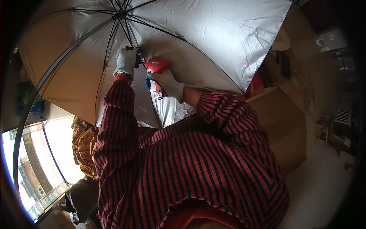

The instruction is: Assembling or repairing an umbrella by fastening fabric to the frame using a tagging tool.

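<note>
An open umbrella with a silver-lined canopy (225, 34) spreads before me, its inner side facing me. Its dark ribs meet at a hub (119, 15) near the top, and a long shaft (63, 55) curves down to the left. My left hand (126, 62), in a white and blue glove with dark fingertips, is closed around a spot among the ribs below the hub; its fingers hide what is in them. My right hand (170, 84), also gloved, grips a red and white handheld power tool (156, 64) with a dark cord loop. The tool's front end points at my left fingertips.
Brown crumpled paper or cloth (84, 143) lies left of my arm, beside a bright window-like opening (63, 141). A large cardboard sheet or box (280, 126) stands at the right. Farther right are a pale floor (320, 191) and a grey slatted appliance (340, 128).
</note>
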Demonstrator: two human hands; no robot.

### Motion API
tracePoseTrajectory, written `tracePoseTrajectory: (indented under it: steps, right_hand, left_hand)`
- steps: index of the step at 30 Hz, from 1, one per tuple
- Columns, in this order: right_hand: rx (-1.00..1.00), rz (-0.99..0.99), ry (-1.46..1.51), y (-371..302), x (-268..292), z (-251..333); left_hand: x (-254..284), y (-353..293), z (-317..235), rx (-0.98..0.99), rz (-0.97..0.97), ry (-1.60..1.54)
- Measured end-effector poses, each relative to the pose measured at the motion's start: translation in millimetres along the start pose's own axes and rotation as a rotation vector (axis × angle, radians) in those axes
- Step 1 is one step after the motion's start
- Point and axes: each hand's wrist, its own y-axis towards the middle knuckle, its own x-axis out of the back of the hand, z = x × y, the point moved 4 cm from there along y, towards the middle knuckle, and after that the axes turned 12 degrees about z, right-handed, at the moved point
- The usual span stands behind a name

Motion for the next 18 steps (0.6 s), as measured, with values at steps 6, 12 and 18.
tracePoseTrajectory:
  steps: [6, 12, 18]
  right_hand:
    - [-0.172, 0.173, 0.208, 6.1, 2.0, 6.2]
    - [0.103, 0.418, -0.378, 22.0, 22.7, 19.8]
    - [-0.266, 0.337, 0.368, 11.7, 33.1, 7.3]
  left_hand:
    - [13.4, 23.5, 26.3, -0.227, 0.127, 0.244]
    - [6.2, 22.6, 25.4, -0.213, 0.198, 0.028]
    - [-8.3, -2.9, -3.5, -0.043, 0.144, -0.041]
